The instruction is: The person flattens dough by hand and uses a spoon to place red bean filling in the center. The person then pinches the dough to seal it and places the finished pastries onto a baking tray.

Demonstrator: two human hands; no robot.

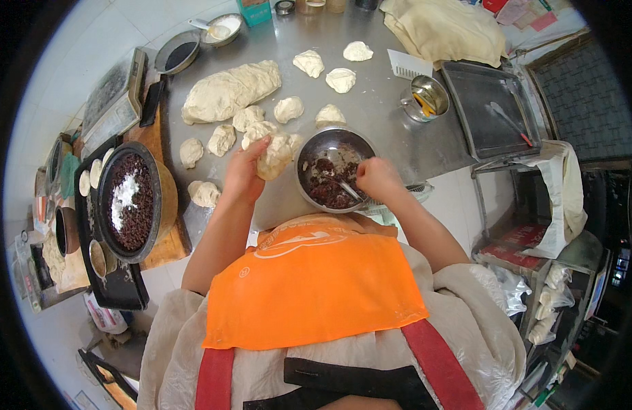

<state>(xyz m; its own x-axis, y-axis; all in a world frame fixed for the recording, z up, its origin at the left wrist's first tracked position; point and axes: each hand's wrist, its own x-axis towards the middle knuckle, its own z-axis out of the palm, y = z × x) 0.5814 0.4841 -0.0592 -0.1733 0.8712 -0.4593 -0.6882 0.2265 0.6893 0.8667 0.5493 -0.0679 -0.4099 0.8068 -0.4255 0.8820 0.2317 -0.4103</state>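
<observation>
My left hand (245,172) is closed around a pale piece of dough (276,156), holding it up just left of a metal bowl (338,139). Dark reddish-brown filling (327,194) coats the bottom of that bowl. On its right side, my right hand (380,179) grips a metal spoon (348,188), whose head dips into the filling. Most of the handle is hidden by my fingers. Several small dough pieces (222,140) lie around the held one, beside a large dough lump (232,90).
At left stands a large round pan (167,198) of dark red filling topped with white powder (125,193). A scale (116,96) is behind it. On the steel table (391,137) are a metal cup (425,98), a white scraper (408,64) and a dark tray (490,102) at right.
</observation>
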